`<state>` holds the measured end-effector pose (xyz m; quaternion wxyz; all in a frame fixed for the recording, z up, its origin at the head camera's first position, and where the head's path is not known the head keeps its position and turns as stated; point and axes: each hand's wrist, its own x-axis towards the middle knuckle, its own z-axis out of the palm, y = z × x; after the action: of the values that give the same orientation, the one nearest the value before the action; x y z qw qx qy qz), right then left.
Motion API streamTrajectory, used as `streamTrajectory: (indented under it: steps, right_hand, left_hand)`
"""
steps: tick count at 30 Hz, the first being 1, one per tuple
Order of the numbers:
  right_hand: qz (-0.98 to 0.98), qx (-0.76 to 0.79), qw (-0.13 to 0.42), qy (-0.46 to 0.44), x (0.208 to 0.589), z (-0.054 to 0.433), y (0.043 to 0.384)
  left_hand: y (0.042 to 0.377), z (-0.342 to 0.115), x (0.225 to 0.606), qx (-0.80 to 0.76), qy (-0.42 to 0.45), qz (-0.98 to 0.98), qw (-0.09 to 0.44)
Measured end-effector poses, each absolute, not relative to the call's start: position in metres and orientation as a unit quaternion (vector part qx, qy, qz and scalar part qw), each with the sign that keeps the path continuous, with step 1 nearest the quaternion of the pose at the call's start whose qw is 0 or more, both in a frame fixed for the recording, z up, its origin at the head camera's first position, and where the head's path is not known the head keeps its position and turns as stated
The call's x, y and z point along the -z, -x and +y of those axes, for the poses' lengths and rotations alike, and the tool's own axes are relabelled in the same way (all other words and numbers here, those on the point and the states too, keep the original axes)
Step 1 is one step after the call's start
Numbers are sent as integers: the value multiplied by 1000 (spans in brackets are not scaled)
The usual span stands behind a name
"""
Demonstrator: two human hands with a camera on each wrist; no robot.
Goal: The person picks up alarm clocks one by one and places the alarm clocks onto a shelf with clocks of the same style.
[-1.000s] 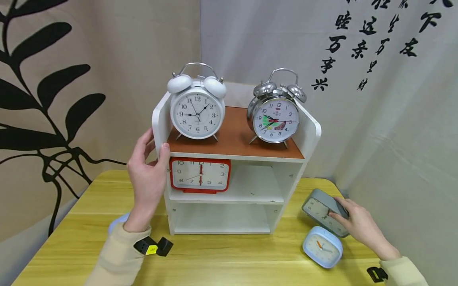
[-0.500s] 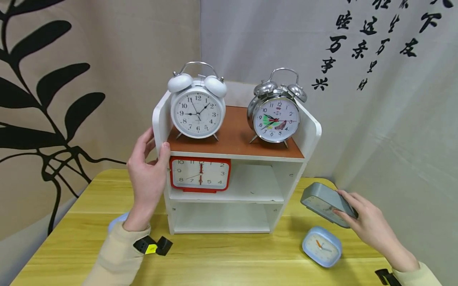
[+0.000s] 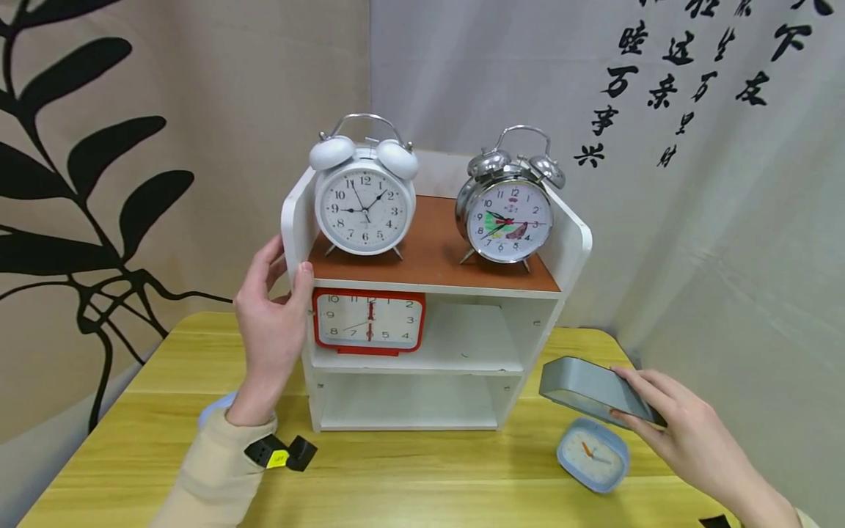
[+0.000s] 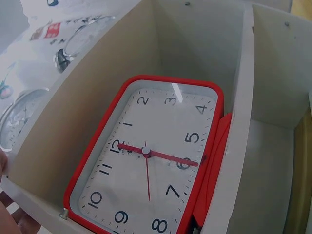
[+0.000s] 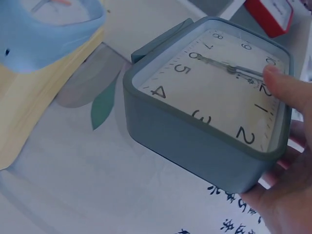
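Observation:
My right hand [image 3: 686, 433] grips a grey-green rectangular clock [image 3: 594, 386], thumb on its face and fingers behind, held above the table. The right wrist view shows this clock's white dial [image 5: 219, 87] and numerals. Below it on the table lies a small light-blue clock [image 3: 593, 455]. My left hand [image 3: 273, 330] holds the left side panel of a white shelf unit [image 3: 436, 290], thumb in front and fingers outside. Just right of that thumb, a red-framed clock [image 3: 370, 323] stands in the middle compartment; the left wrist view shows the red clock [image 4: 146, 146] close up.
On the brown top shelf stand a white twin-bell alarm clock [image 3: 365, 198] and a silver twin-bell alarm clock [image 3: 508, 205]. A blue object [image 3: 216, 407] is partly hidden behind the left forearm. Everything rests on a yellow wooden table [image 3: 396, 477] before curtains.
My right hand has lifted the grey-green clock off the table and tipped its face downward, shifting it slightly left lately. The left hand and the shelf unit stay put.

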<state>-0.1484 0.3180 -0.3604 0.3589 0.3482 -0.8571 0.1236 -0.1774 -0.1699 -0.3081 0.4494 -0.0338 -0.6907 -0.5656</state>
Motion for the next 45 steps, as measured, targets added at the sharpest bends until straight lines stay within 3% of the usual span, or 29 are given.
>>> streamTrajectory:
  steps: [16,25,36,45]
  right_hand:
    - [-799,-147,380,-443,363,272,134]
    - [-823,-122,341,-438,360,253,127]
    - [-799,-129,350,-472,361,231,132]
    - [-805,-120,326,-481,350,217,134]
  left_hand:
    - [178,-172,309,562,38,-693,449]
    - [177,-172,310,563,38,-694,447]
    - [177,-172,309,564,38,-696,444]
    - [177,-171,309,566,40,-690,449]
